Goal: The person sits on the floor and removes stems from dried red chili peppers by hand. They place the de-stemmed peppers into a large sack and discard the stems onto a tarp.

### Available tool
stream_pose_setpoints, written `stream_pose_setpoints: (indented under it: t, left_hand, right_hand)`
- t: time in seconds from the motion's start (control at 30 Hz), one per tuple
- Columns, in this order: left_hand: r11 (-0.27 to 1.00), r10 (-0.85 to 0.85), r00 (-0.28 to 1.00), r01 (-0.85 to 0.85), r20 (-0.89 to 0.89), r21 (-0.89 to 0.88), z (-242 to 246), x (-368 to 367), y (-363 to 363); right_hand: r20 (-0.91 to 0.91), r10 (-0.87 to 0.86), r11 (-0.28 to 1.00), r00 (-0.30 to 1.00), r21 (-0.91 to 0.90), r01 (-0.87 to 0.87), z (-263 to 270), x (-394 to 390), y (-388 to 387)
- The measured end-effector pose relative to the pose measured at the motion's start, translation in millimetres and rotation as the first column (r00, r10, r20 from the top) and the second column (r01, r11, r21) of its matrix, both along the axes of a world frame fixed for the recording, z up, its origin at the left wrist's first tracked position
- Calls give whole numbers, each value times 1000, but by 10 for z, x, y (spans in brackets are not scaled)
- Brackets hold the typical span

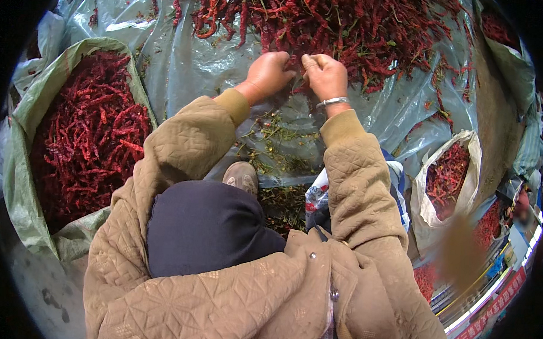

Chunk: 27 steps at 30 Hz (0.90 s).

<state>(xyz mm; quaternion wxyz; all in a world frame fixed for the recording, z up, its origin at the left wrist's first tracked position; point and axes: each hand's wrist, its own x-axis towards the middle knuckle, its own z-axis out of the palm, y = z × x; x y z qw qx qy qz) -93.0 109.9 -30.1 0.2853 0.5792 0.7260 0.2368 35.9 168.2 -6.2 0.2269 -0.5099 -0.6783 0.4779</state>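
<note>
A large heap of dried red chili peppers lies on a clear plastic sheet before me. At the heap's near edge are both hands, a small gap apart. My left hand has its thumb and fingers bent close together, with red chilies behind and beside them. My right hand, with a silver bracelet at the wrist, pinches thumb against forefinger; whatever is between the fingertips is too small to tell. Below the hands, loose chili stems lie scattered on the sheet.
A green-edged woven sack full of dried chilies stands at the left. On the right is a smaller white sack holding red chili pieces. My shoe is at the sheet's near edge. More chilies lie at the far right.
</note>
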Motion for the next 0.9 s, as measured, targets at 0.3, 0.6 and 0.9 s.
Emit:
stream_pose_setpoints:
  t: [0.3,0.6,0.9]
  left_hand:
    - [909,322,-397,-123,860,-398,220,-76,-198]
    - [939,344,397,-160,851,-305,211,4,-439]
    - [874,454,-74,-158,888,-460,173,-407,-573]
  right_hand:
    - [-273,45,924,961,-353,-144,18,98,-394]
    - [180,358,918,916,114,-381,207,123,-452]
    - [-63,985,107,159,-498,-860,316,20,-591]
